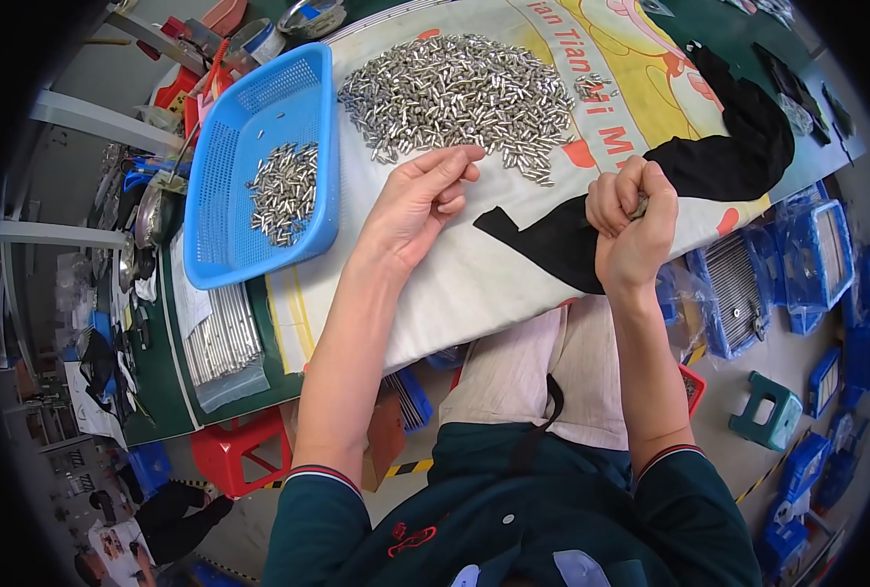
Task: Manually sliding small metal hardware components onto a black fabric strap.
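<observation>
In the head view, leans over a green worktop [161, 386] spread with a printed pale cloth [435, 284], reaching both forearms in from the near side. Holds the left grip [417, 203] half-curled just beside the near edge of a heap of small metal pins [454, 93], bringing thumb and forefinger close together; cannot tell whether anything is pinched there. Clenches the right grip [635, 217] into a fist to the right of the heap, above black fabric [562, 240], closing it around a small greyish object [640, 206] mostly hidden by the fingers. To the left, shows more pins lying in a blue basket [328, 127], and nearer, a bundle of metal rods [224, 338]. On the floor at near right, includes a green stool [788, 416].
</observation>
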A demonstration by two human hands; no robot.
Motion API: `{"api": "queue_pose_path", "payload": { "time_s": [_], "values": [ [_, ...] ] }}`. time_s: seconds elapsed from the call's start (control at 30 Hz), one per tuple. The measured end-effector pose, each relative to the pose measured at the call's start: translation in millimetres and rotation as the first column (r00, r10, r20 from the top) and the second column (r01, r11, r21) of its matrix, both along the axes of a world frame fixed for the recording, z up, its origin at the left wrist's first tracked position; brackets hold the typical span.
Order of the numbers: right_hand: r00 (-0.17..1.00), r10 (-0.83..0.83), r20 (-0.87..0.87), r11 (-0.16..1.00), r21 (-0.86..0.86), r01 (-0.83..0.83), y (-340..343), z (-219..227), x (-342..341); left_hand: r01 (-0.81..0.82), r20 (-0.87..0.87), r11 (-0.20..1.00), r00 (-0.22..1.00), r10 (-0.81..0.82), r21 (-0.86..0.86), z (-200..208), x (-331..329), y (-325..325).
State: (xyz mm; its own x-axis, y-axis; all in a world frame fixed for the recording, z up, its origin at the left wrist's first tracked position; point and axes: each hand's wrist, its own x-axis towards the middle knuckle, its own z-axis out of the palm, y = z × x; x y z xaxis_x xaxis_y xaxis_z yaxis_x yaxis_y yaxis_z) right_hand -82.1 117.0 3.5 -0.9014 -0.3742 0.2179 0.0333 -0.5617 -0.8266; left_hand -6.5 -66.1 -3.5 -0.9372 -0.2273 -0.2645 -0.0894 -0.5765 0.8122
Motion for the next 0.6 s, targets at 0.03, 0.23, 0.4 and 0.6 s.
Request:
{"api": "queue_pose_path", "payload": {
  "time_s": [0.03, 0.23, 0.4, 0.6],
  "values": [
    [1.0, -0.001, -0.001, 1.0, -0.002, 0.001, -0.1, -0.2, -0.4, 0.009, 0.019, 0.999, 1.0, -0.008, -0.033, 1.1, -0.6, 1.8],
    [1.0, -0.001, -0.015, 1.0, 0.0, 0.001, -0.9, -0.8, 0.4, 0.04, -0.008, 0.996, 0.999, -0.041, -0.082, 2.8, 1.8, 3.7],
    [1.0, -0.012, -0.012, 1.0, -0.003, 0.012, -0.5, -0.2, 1.1, 0.05, -0.007, 0.995, 0.999, -0.051, -0.082, 2.6, 2.1, 5.1],
    [0.999, -0.034, 0.0, 0.999, -0.042, 0.034, -1.0, 0.5, 2.1, 0.074, 0.021, 0.993, 0.997, -0.072, -0.092, 6.1, 2.0, 12.6]
  ]
}}
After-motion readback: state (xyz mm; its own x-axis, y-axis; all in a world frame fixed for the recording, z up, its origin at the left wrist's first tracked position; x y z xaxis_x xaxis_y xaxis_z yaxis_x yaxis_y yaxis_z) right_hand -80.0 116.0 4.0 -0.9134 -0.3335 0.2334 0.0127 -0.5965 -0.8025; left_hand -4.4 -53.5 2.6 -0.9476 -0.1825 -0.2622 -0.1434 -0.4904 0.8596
